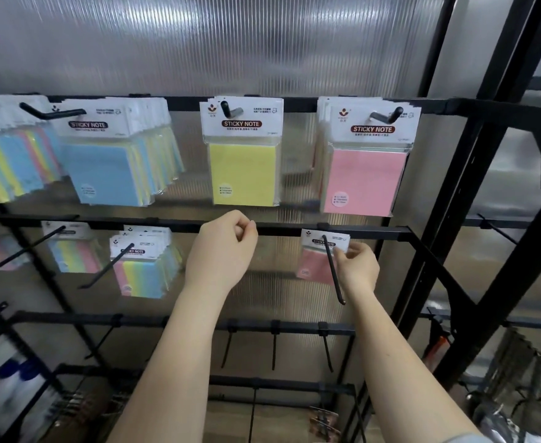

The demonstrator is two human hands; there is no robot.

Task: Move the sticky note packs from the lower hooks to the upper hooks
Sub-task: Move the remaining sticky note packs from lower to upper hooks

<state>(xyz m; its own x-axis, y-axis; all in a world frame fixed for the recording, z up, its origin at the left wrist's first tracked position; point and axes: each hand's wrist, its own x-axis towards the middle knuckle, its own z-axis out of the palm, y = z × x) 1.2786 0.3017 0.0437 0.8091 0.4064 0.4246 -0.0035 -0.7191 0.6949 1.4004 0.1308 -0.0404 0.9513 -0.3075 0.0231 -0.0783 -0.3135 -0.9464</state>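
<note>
The pink sticky note pack (318,257) hangs at the back of the lower right hook (333,271), just under the middle rail (374,232); the right hand (357,266) pinches the pack's white header card at its right edge between thumb and fingertips, probably to slide it forward off the hook; the left hand (223,247) is raised against the same rail with its fingers curled into a loose fist, and whether it holds anything cannot be told. Directly above, the upper right hook (387,115) carries a stack of pink packs (366,180), the likely destination; four upper hooks in view carry packs; three lower hooks to the left bear multicolour packs (144,270); the lowest rails show bare hooks.
</note>
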